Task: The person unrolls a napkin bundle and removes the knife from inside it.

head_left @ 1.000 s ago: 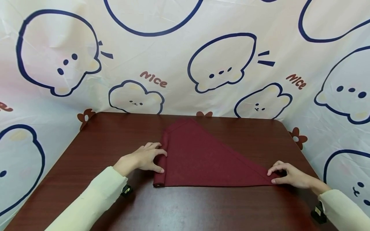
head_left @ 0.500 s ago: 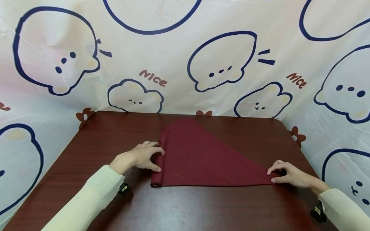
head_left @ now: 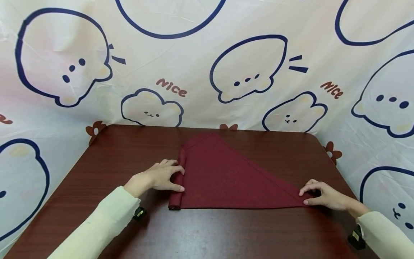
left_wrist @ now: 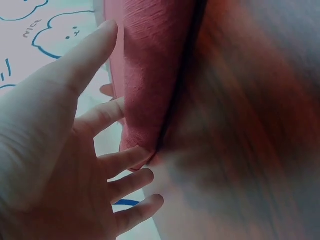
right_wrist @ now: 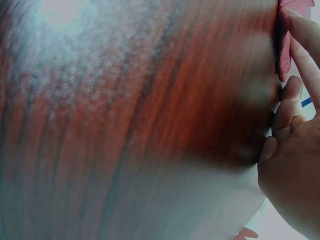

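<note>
A dark red cloth (head_left: 226,176) lies on the table, its left side wound into a narrow roll (head_left: 175,201) and its right side tapering to a corner. My left hand (head_left: 158,176) rests over the roll; thumb and index fingertips reach across to its right side. In the left wrist view the fingers (left_wrist: 127,160) are spread and fairly straight beside the roll (left_wrist: 155,65). At the cloth's right corner, my right hand (head_left: 326,196) holds the tip with thumb and index finger. The right wrist view shows a bit of the cloth (right_wrist: 284,50) by these fingers, the others curled.
The dark brown wooden table (head_left: 207,233) has rounded back corners. A white printed curtain (head_left: 194,64) hangs behind it and along both sides. Each wrist carries a small black device, visible at the left (head_left: 139,213) and right (head_left: 356,238) cuffs.
My left hand and the roll have shifted slightly left. The left thumb drew back at first, then came forward over the roll again. My right hand has stayed at the corner.
</note>
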The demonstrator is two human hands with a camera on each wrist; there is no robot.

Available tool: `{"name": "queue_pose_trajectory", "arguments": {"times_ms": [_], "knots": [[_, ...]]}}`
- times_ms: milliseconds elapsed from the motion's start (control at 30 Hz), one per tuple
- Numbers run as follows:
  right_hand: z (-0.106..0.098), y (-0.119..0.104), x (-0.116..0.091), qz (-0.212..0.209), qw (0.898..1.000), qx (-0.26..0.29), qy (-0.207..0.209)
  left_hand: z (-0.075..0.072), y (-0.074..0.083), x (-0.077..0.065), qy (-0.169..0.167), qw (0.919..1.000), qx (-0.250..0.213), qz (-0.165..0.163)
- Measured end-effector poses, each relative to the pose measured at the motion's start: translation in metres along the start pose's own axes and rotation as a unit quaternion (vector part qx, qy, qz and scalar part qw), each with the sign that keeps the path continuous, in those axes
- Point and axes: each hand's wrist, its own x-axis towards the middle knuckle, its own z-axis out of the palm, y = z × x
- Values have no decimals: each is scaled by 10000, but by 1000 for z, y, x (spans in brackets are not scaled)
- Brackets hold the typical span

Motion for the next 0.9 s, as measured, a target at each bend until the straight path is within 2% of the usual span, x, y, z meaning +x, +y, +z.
{"name": "queue_pose_trajectory", "arguments": {"times_ms": [267, 600, 900], "knots": [[-2, -1, -1, 81, 10000, 22, -31, 6, -2, 1, 50, 10000, 58, -36], [0, 0, 0, 54, 9999, 84, -93, 2, -2, -2, 91, 9999, 69, 4], [1, 1, -1, -99, 9999, 41, 15, -3, -11, -7, 246, 9997, -36, 21]]}}
